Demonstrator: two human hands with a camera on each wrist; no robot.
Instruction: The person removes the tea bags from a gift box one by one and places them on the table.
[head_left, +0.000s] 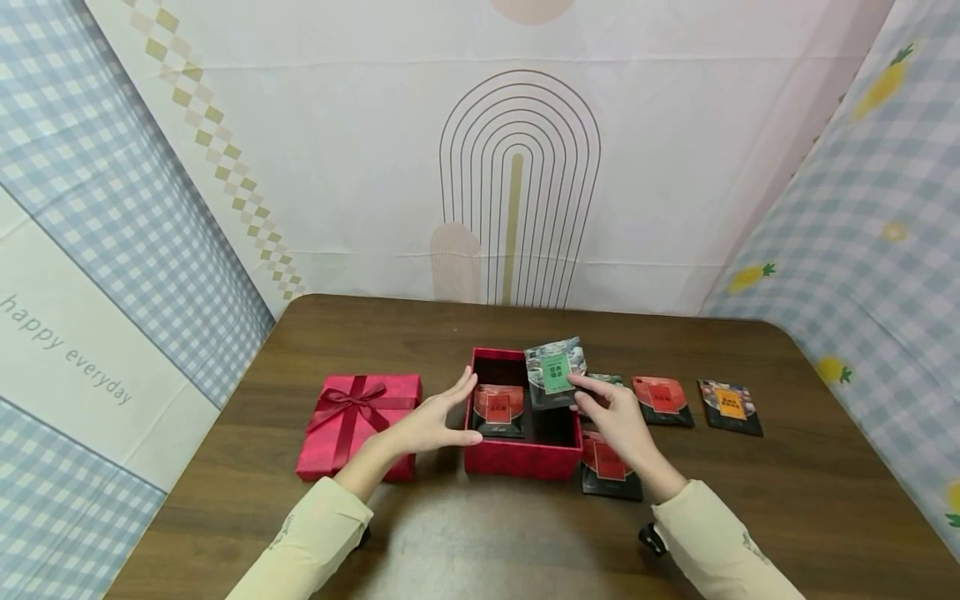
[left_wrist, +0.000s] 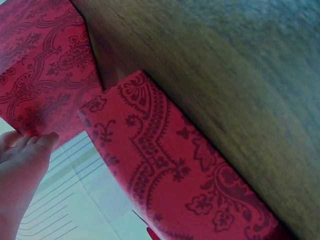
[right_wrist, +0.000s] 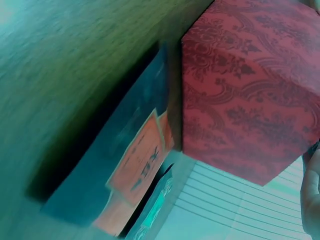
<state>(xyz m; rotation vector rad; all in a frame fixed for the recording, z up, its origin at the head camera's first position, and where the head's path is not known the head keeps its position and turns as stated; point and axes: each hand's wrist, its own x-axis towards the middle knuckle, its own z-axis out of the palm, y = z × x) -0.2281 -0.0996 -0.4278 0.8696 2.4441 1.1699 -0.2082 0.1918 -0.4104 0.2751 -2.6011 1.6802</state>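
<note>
A red patterned gift box (head_left: 522, 460) stands without its lid, with a red-labelled sachet (head_left: 498, 408) inside on its left. My right hand (head_left: 618, 421) pinches a green-labelled sachet (head_left: 553, 375) by its right edge, tilted above the right half of the box. At the box's left side is my left hand (head_left: 435, 421), fingers extended and thumb apart near the front corner. In the left wrist view, the left fingertips (left_wrist: 50, 139) lie against the box wall (left_wrist: 45, 65). Only part of the right hand (right_wrist: 311, 195) shows in the right wrist view.
The red lid (head_left: 326, 454) with a ribbon bow lies left of the box. To the right lie red-labelled sachets (head_left: 663, 400), one nearer the front (head_left: 611, 479), a partly hidden green one (head_left: 606, 380) and an orange-labelled sachet (head_left: 731, 407). All rest on a brown wooden table (head_left: 480, 542).
</note>
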